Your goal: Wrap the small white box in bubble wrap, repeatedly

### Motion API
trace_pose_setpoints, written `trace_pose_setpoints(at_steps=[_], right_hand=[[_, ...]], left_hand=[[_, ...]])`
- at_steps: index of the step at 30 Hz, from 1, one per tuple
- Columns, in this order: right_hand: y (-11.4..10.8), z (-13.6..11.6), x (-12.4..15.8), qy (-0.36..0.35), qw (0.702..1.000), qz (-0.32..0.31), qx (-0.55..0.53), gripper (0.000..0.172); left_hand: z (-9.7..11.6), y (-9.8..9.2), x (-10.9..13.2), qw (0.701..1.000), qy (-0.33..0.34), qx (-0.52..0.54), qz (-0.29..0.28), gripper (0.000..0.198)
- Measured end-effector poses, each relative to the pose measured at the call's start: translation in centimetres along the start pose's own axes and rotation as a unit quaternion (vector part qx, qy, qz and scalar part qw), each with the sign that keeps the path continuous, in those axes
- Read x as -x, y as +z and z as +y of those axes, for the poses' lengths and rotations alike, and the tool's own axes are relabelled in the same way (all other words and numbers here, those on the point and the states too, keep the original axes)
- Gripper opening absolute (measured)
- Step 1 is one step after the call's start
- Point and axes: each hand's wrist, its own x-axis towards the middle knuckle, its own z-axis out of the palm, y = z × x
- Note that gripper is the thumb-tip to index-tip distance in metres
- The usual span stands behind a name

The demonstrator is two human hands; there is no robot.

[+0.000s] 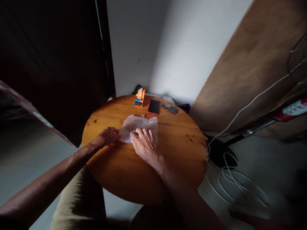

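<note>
A sheet of clear bubble wrap [136,122] lies on the round wooden table [182,153], its far edge uneven and slightly raised. My left hand [110,135] is closed at the left edge of the sheet, thumb and fingertips pinching it. Over the middle and right part of the wrap is my right hand [146,143], palm down with bent fingers pressed together on the plastic. A small whitish patch shows by its thumb; whether this is folded wrap or something under it, I cannot make out. The right hand covers much of the sheet.
Behind the wrap stand an orange tape dispenser [139,97] and a phone in a red case [153,107]. A blurred-out item [170,108] lies to their right. White cable [231,172] loops on the floor at right, beside a black stand base [222,153]. A white wall [148,48] rises behind.
</note>
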Motion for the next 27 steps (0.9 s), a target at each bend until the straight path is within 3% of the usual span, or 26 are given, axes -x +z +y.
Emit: trace_pose_setpoints(at_steps=[5,11,14,17,20,25,27], right_hand=[[-0.1,0.1,0.1,0.004,1.0,0.006,-0.019,0.021],[-0.4,0.1,0.1,0.011,0.999,-0.004,-0.036,0.021],[-0.4,-0.1,0.1,0.038,0.998,0.0,-0.054,0.041],[-0.3,-0.1,0.3,0.049,0.996,0.015,-0.078,0.06],[-0.3,0.3,0.6,0.047,0.993,0.026,-0.104,0.064],[-0.5,1.5,1.0,0.03,0.986,0.031,-0.158,0.064],[-0.4,2.1,1.1,0.028,0.982,0.04,-0.185,0.065]], left_hand=[[0.5,1.6,-0.1,0.997,0.01,0.073,0.011,0.018],[1.2,3.3,0.5,0.982,0.108,0.155,0.006,0.021],[1.7,4.6,0.4,0.978,0.127,0.165,0.007,0.02],[2.3,5.6,0.4,0.982,0.15,0.114,0.018,0.015],[3.0,5.5,1.0,0.982,0.185,0.01,0.024,0.014],[4.1,3.8,2.4,0.955,0.26,-0.115,-0.079,0.031],[4.1,3.3,2.6,0.938,0.292,-0.165,-0.091,0.029]])
